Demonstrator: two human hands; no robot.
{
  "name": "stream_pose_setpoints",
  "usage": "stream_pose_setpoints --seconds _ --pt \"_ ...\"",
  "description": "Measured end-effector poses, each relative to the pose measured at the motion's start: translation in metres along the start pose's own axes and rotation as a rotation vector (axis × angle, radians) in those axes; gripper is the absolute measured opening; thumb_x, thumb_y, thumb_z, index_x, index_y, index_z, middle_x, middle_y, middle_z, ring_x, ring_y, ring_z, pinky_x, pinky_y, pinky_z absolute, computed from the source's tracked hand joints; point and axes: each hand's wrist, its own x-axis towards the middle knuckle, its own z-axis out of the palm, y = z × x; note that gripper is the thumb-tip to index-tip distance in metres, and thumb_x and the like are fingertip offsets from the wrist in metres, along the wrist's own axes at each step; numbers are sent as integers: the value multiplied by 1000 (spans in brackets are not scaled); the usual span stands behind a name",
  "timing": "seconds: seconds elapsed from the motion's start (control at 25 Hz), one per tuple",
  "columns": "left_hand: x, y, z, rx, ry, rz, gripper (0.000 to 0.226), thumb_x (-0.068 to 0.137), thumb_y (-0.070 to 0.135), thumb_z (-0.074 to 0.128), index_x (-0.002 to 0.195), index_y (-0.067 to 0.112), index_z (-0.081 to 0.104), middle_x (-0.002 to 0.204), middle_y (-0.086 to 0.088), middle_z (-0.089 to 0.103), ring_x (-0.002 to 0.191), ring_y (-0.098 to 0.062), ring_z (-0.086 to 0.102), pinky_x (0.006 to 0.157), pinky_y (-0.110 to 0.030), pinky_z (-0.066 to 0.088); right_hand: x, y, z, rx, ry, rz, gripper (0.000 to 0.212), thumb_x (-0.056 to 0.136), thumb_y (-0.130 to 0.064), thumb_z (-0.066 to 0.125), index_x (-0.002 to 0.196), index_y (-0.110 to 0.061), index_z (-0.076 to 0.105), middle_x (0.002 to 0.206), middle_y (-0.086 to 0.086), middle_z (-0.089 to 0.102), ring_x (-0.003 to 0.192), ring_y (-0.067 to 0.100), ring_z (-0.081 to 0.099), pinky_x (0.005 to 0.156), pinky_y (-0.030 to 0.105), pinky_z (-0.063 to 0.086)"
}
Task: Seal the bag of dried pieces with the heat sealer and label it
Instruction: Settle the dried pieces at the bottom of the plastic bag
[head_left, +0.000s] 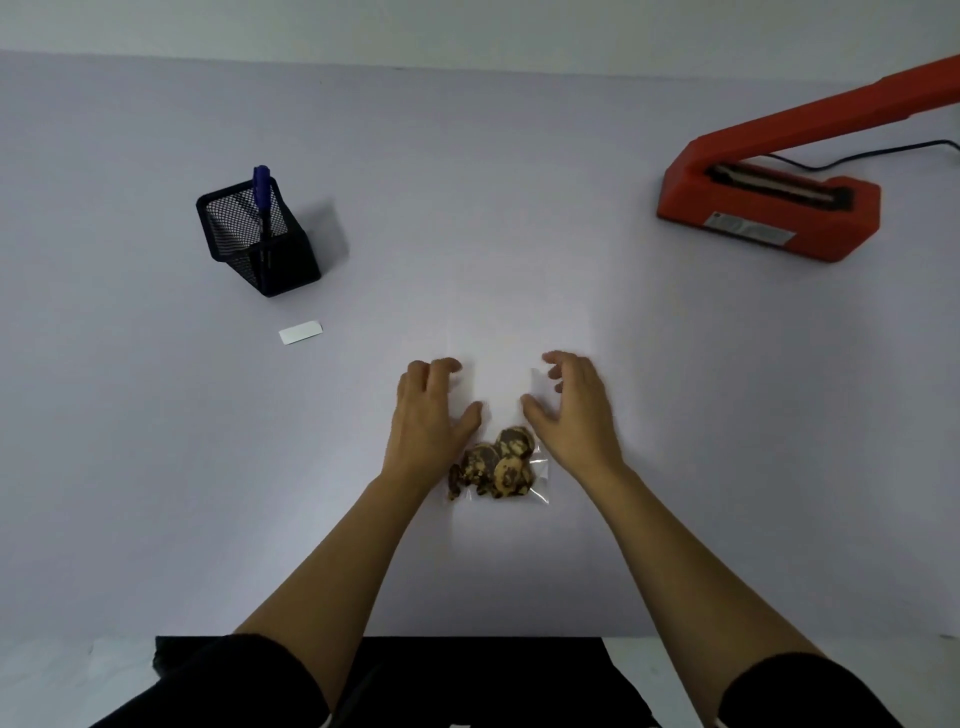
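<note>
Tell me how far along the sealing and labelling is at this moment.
Nothing looks done yet. The bag of dried pieces lies on the table, far from the heat sealer, whose arm is raised. In hand: left hand and right hand flank its clear top. Left: sealing, then the label, lying near the pen holder.

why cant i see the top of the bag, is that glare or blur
Head view: glare, not blur; a washed-out patch on the table between the left hand and right hand hides most of the clear bag, leaving only the pieces and lower corners sharp. Head view: the frame dims toward its edges, and the holder throws a soft shadow rightward.
</note>
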Motion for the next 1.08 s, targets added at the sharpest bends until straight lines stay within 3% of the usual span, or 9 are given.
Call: stream_pose_setpoints --seconds 0.12,0.2,0.36,0.56,0.64,0.84,1.08 --pt "5 -1 2 4 -91 242 9 85 6 61 91 2 66 86 -12 62 72 -24 59 64 -40 53 4 -7 0 -47 -135 -150 15 87 -13 60 100 -10 65 95 6 65 86 16 59 80 34 52" --pt "11 -2 3 35 -154 230 11 87 5 57 87 2 67 83 -13 63 71 -28 60 63 -38 51 9 -10 1 -133 -259 -113 15 87 -14 58 97 -11 69 94 7 69 85 19 63 78 28 52" --pt "22 -6 -3 82 -153 158 14 88 5 54 87 0 67 83 -13 64 72 -28 59 66 -35 49 20 -12 -4 -279 -267 -68 19 87 -12 55 97 -9 70 96 9 72 90 22 63 81 32 52" --pt "33 -1 -7 110 -335 202 15 84 7 57 93 6 69 93 -9 63 83 -25 60 74 -32 49 28 -17 -4 -179 -315 -96 18 85 -10 60 100 -11 71 96 7 73 89 20 66 85 32 54" --pt "34 -3 -6 109 -336 195 16 84 7 58 97 5 68 98 -11 61 86 -27 60 75 -31 48 28 -14 0 -163 -318 -79 18 85 -10 60 99 -12 71 96 7 72 88 20 65 84 30 53" --pt "48 -6 -12 200 -379 241 40 81 17 65 119 7 57 118 -13 51 104 -30 47 88 -33 41 39 -13 -3 -224 -363 -106 29 84 -12 63 112 -11 63 113 7 58 104 22 54 90 29 44" --pt "75 -5 -25 353 -512 220 87 70 44 74 140 19 31 141 -4 32 124 -26 30 102 -39 35 62 -21 -13 -356 -435 -100 70 71 -25 77 132 -13 44 133 5 42 124 23 38 99 35 38"
